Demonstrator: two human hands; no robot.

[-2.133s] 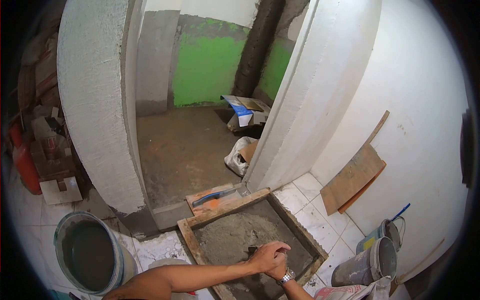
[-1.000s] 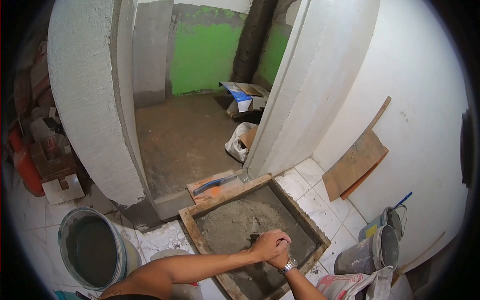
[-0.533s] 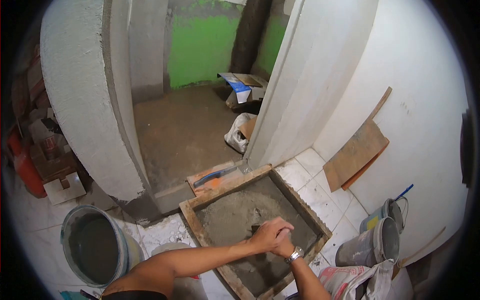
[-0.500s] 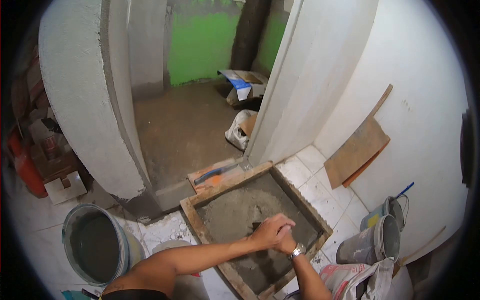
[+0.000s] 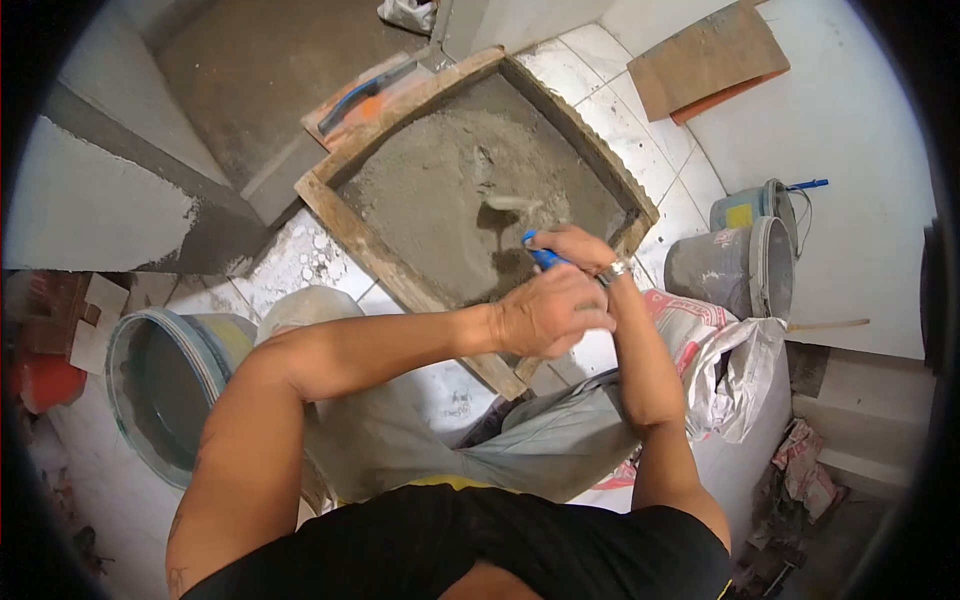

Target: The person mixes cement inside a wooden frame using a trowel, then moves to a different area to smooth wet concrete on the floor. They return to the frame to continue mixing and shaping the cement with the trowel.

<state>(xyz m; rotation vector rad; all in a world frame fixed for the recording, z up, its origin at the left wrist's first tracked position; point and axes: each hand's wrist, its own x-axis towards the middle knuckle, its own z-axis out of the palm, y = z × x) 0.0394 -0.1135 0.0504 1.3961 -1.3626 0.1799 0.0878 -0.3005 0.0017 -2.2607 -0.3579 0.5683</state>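
My right hand, with a metal watch at its wrist, is closed around the blue handle of a trowel. The blurred blade points away from me, just over the grey mortar in a square wooden frame. My left hand is close below the right, by the rear of the handle. Its fingers are curled, and whatever they may grip is hidden.
A float with a blue handle lies on a board at the frame's far edge. At left stands a bucket. Two more buckets, one grey, a cement sack and a cardboard sheet are at right.
The view has tilted down, bringing my torso and legs into sight. My hands have shifted so the trowel's blue handle now shows between them.
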